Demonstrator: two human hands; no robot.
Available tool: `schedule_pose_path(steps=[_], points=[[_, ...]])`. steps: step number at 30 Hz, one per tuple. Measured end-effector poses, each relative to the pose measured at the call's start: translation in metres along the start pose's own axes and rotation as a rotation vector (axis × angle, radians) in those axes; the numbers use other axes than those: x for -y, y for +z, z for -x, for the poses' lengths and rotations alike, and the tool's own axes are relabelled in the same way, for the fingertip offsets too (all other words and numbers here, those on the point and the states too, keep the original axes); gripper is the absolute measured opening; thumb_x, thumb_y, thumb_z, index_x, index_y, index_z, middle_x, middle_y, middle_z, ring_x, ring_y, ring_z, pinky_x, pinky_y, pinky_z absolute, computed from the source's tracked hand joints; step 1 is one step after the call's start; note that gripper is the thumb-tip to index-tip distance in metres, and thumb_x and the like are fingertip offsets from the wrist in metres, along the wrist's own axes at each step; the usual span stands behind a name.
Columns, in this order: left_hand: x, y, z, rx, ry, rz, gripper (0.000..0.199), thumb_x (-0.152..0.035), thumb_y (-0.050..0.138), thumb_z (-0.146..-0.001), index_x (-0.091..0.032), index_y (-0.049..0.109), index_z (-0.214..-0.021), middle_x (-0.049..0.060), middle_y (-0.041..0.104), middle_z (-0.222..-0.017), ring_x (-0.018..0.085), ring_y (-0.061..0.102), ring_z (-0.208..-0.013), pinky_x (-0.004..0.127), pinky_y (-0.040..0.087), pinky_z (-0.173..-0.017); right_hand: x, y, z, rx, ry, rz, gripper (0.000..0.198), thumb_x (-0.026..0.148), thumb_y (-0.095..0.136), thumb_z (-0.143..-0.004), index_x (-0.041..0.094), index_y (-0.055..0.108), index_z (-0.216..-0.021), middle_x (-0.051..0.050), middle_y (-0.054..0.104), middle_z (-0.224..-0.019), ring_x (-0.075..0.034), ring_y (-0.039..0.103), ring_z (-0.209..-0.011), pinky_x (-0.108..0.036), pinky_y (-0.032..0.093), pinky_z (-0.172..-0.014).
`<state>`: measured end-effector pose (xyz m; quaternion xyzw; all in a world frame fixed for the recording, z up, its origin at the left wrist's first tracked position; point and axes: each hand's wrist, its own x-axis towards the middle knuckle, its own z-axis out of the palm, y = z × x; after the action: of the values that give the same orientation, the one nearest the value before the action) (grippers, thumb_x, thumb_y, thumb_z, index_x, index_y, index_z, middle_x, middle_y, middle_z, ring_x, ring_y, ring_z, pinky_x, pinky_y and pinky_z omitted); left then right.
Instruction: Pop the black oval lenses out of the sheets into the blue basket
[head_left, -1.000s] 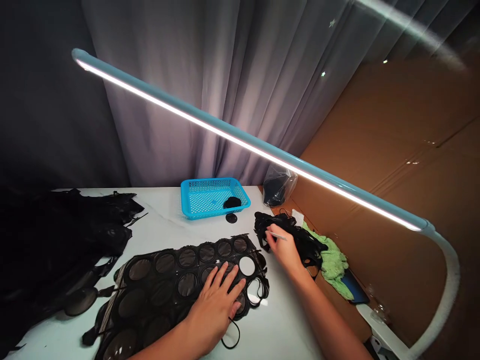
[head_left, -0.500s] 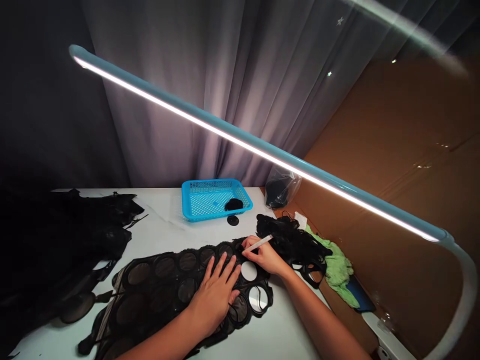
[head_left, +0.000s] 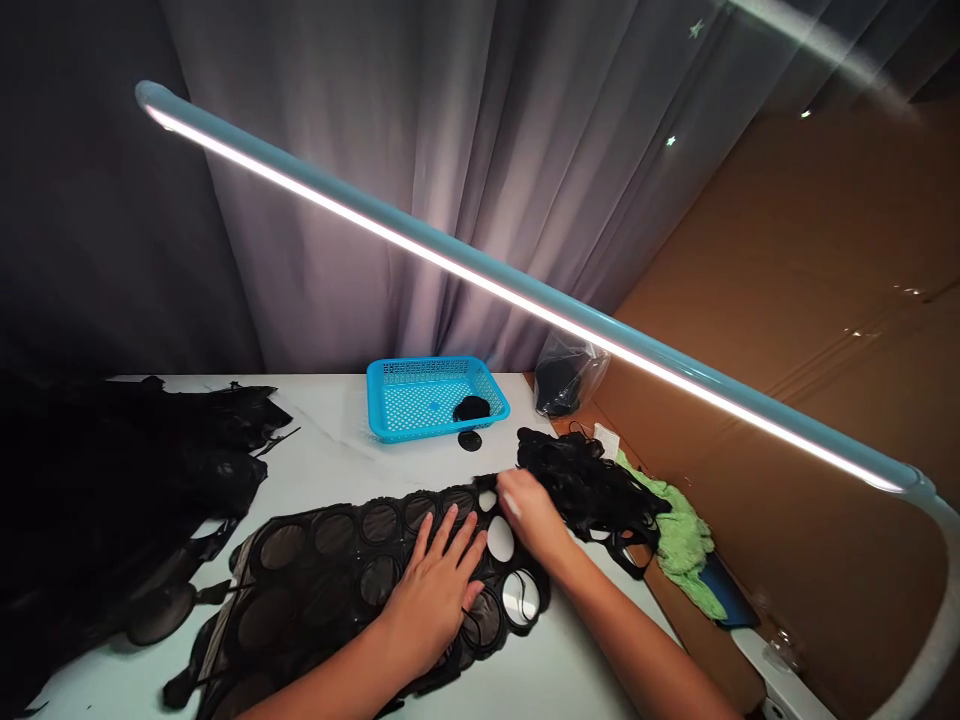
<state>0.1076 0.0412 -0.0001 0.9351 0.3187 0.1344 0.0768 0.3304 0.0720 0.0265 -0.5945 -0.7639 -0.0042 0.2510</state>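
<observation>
A black sheet (head_left: 345, 520) with rows of round outlines lies across the white table. My left hand (head_left: 439, 580) rests flat on its right part, fingers spread. Over the sheet's upper right corner, my right hand (head_left: 529, 510) is closed around a slim white tool (head_left: 511, 504), mostly hidden by the fingers. Its kind cannot be made out. Beside this hand, round holes in the sheet show the white table. A loose black disc (head_left: 469, 441) lies before the blue basket (head_left: 390, 428), which holds more black discs (head_left: 472, 407).
A heap of black sheets (head_left: 112, 500) covers the left side. Tangled black scraps (head_left: 592, 480), a green cloth (head_left: 686, 545) and a clear bag (head_left: 566, 380) with dark contents lie at the right. A lit lamp bar (head_left: 450, 255) crosses above the table.
My right hand has turned over and shifted slightly right, so the white tool is now largely hidden. A further hole shows near its fingers. My left hand stays flat on the sheet.
</observation>
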Motion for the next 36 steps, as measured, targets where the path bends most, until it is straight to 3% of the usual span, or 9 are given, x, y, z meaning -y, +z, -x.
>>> schedule_pose_path(steps=[3, 5, 9, 12, 17, 30, 36], points=[[0.002, -0.004, 0.001, 0.015, 0.008, 0.013, 0.049, -0.029, 0.05, -0.098, -0.026, 0.04, -0.146, 0.007, 0.035, -0.155, 0.031, 0.025, -0.144, 0.057, 0.024, -0.113, -0.021, -0.009, -0.017, -0.165, 0.137, 0.063, 0.021, 0.008, 0.039, -0.089, 0.021, 0.046, -0.075, -0.005, 0.052, -0.074, -0.02, 0.046, -0.07, -0.029, 0.036, -0.065], [0.007, -0.009, 0.003, 0.019, 0.019, 0.016, 0.049, -0.032, 0.049, -0.099, -0.024, 0.039, -0.146, 0.008, 0.035, -0.154, 0.03, 0.025, -0.144, 0.056, 0.026, -0.113, -0.021, -0.012, -0.025, -0.164, 0.113, 0.039, 0.02, 0.009, 0.039, -0.09, 0.021, 0.046, -0.076, -0.005, 0.053, -0.077, -0.021, 0.047, -0.073, -0.03, 0.036, -0.066], [0.019, -0.018, 0.017, 0.015, -0.042, -0.056, 0.051, -0.037, 0.051, -0.098, -0.015, 0.044, -0.143, 0.018, 0.036, -0.152, 0.032, 0.029, -0.142, 0.057, 0.028, -0.111, 0.014, 0.0, -0.025, 0.058, -0.043, -0.229, 0.017, 0.012, 0.046, -0.09, 0.022, 0.047, -0.076, -0.002, 0.055, -0.077, -0.018, 0.05, -0.072, -0.027, 0.038, -0.067], [0.022, -0.021, 0.028, 0.013, -0.043, -0.104, 0.051, -0.035, 0.052, -0.098, -0.017, 0.043, -0.144, 0.018, 0.035, -0.152, 0.033, 0.03, -0.141, 0.057, 0.03, -0.11, 0.037, 0.01, -0.018, 0.223, -0.081, -0.483, 0.017, 0.015, 0.052, -0.09, 0.021, 0.049, -0.075, -0.001, 0.059, -0.081, -0.016, 0.054, -0.075, -0.026, 0.041, -0.07], [0.021, -0.022, 0.038, -0.043, -0.028, -0.113, 0.05, -0.034, 0.05, -0.099, -0.022, 0.041, -0.146, 0.013, 0.035, -0.154, 0.032, 0.027, -0.143, 0.056, 0.03, -0.111, 0.039, 0.011, -0.017, 0.331, -0.086, -0.673, 0.017, 0.017, 0.06, -0.088, 0.02, 0.054, -0.073, -0.003, 0.061, -0.094, -0.017, 0.057, -0.089, -0.028, 0.043, -0.081], [0.021, -0.016, 0.038, -0.084, -0.027, -0.114, 0.05, -0.033, 0.047, -0.099, -0.025, 0.038, -0.147, 0.009, 0.037, -0.153, 0.032, 0.028, -0.142, 0.056, 0.03, -0.11, 0.035, 0.01, -0.019, 0.386, -0.067, -0.712, 0.016, 0.018, 0.061, -0.088, 0.019, 0.057, -0.073, -0.003, 0.058, -0.099, -0.017, 0.056, -0.091, -0.029, 0.044, -0.082], [0.021, -0.017, 0.038, -0.083, -0.021, -0.135, 0.048, -0.034, 0.047, -0.099, -0.023, 0.04, -0.146, 0.01, 0.038, -0.153, 0.032, 0.028, -0.142, 0.055, 0.03, -0.111, 0.044, 0.005, -0.016, 0.386, -0.151, -0.569, 0.012, 0.016, 0.056, -0.091, 0.02, 0.055, -0.079, -0.004, 0.058, -0.099, -0.017, 0.055, -0.089, -0.028, 0.045, -0.079]])
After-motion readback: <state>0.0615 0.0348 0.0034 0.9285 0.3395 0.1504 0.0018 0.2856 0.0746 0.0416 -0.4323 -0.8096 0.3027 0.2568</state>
